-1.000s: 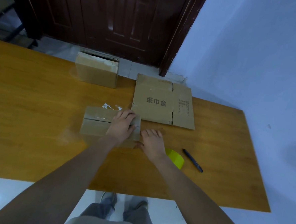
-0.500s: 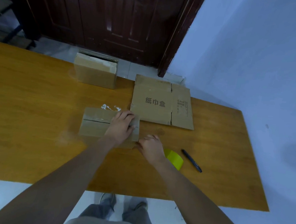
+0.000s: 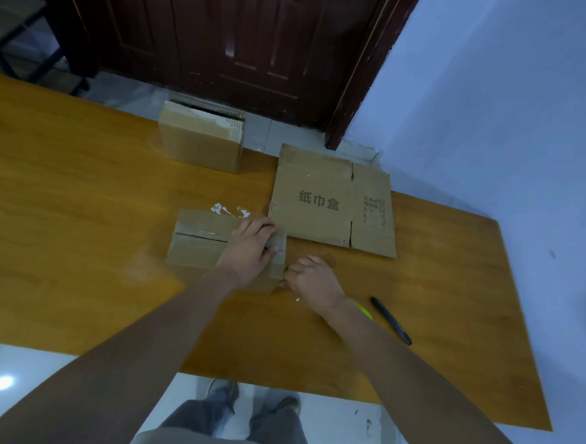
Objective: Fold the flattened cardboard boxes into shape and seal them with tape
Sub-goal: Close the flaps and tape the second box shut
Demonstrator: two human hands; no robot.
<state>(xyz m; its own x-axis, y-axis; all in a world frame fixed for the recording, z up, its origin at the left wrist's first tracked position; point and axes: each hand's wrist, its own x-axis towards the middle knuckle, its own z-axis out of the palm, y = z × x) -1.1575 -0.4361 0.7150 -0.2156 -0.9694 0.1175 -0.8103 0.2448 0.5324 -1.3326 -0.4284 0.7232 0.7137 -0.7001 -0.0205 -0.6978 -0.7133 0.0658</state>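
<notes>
Left hand pressed flat, fingers straight, on folded box; right hand curled at its near right corner, grip unclear.

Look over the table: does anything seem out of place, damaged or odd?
Yes. White scraps lie on the table just behind the box being sealed, like torn-off residue. The flattened carton has ragged, torn flap edges.

Orange wooden table: folded box, second box, flattened cardboard, black pen, white scraps.
</notes>
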